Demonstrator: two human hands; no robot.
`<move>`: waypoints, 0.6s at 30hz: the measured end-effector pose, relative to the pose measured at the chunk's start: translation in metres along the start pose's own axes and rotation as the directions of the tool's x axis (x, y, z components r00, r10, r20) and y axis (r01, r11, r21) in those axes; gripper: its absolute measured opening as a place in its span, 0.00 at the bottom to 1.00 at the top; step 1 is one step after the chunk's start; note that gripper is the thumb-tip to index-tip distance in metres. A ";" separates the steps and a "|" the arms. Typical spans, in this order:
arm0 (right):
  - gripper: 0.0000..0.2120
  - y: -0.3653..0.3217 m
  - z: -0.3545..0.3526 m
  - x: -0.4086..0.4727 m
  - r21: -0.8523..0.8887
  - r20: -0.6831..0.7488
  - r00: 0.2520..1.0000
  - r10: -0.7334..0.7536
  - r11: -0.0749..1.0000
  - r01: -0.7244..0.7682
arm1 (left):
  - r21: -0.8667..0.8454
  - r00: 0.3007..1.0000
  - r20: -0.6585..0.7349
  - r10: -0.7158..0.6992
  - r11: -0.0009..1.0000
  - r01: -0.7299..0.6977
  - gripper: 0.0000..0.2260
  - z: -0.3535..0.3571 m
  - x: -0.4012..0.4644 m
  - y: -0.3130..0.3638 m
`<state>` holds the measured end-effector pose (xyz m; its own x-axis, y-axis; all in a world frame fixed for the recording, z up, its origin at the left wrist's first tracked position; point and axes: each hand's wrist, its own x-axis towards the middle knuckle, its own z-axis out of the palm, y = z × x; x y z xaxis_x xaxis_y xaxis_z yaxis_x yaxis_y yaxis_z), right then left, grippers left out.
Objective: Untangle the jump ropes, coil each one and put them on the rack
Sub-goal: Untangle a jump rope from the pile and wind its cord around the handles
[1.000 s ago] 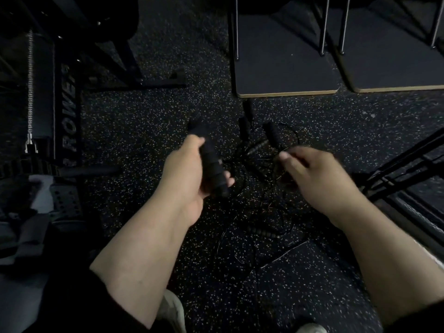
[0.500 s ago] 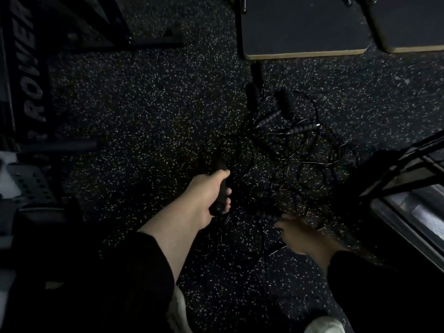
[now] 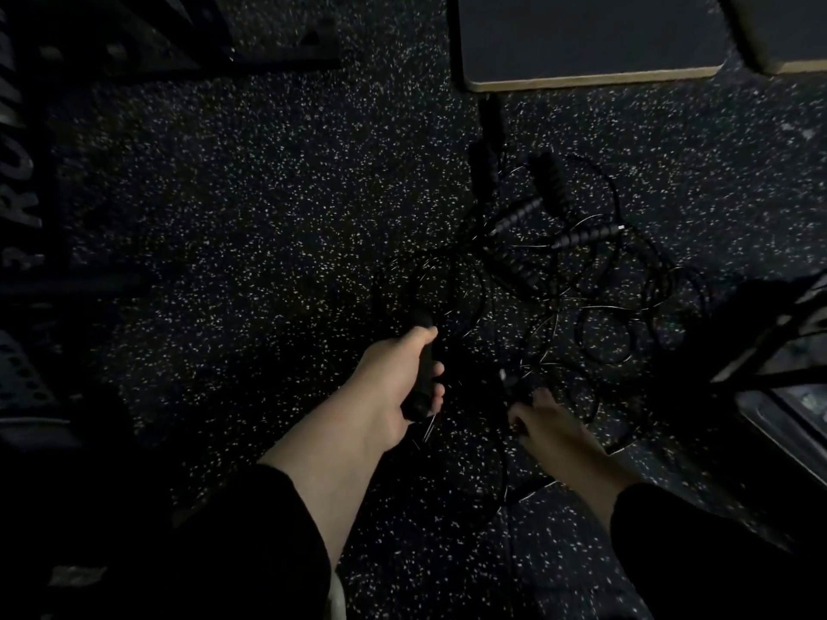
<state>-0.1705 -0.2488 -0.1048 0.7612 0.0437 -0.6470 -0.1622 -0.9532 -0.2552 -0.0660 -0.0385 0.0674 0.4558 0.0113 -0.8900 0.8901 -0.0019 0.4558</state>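
- Jump ropes (image 3: 581, 279): tangled heap on the speckled floor (image 3: 268, 217), centre right of frame. Thin cords, likely light and limp, prone to snagging; ribbed handles look stiff and are the best hold.
- Left hand (image 3: 394, 387): wrapped round one black handle (image 3: 423, 373), lower centre.
- Right hand (image 3: 550, 422): down at the heap's near edge, fingertips in the cords; grip cannot be told.
- Rack: not identifiable.

Dark speckled rubber floor (image 3: 250, 208). On it: tangled pile of thin black jump ropes with ribbed black handles (image 3: 577, 270); two dark flat boards with pale wooden edges (image 3: 581, 38); black metal frame (image 3: 769, 342), right.
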 end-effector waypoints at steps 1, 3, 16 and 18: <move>0.11 -0.002 -0.014 -0.002 0.127 -0.052 0.998 0.029 0.992 -0.022 | 0.000 1.000 0.012 0.004 1.000 -0.004 0.10 0.002 -0.004 0.002; 0.11 -0.013 -0.048 -0.008 0.452 -0.108 0.984 0.142 0.888 -0.079 | 0.005 0.999 0.036 0.037 0.999 -0.037 0.11 0.006 -0.014 0.007; 0.12 -0.144 -0.329 -0.215 0.900 -0.382 0.922 0.070 0.256 0.353 | -0.119 0.838 0.126 0.531 0.847 -0.518 0.08 0.009 -0.218 0.093; 0.14 -0.156 -0.354 -0.255 0.706 -0.520 0.854 0.021 0.573 0.416 | -0.152 0.819 0.136 0.558 0.828 -0.539 0.10 0.001 -0.258 0.103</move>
<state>-0.1174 -0.2166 0.3544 0.9730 -0.1384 -0.1847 -0.2201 -0.3165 -0.9227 -0.0917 -0.0424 0.3446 0.8703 -0.1277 -0.4756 0.4908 0.1443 0.8593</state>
